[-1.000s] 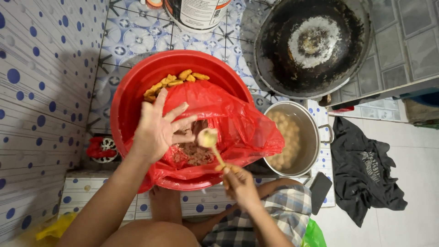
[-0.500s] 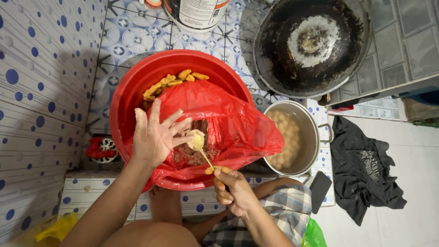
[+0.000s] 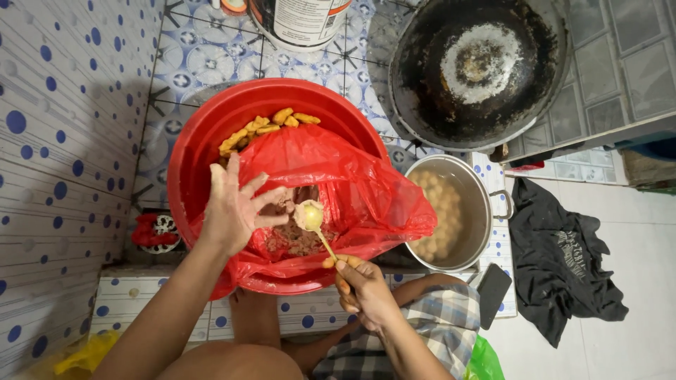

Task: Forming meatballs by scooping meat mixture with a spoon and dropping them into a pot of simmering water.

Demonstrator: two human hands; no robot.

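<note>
Shaping filling: left hand (image 3: 236, 207) spread above red basin (image 3: 190, 151); right hand (image 3: 362, 285) pinching spoon (image 3: 313, 222) over bag (image 3: 366, 190). Next, likely careful scraping.

even, fairly bright daylight, soft shadows. a dim shadow falls across the white wall tiles with blue dots (image 3: 63, 141) at left. mild glare on the glossy red plastic bag (image 3: 352, 190). edges bend slightly; focus stays sharp.
</note>
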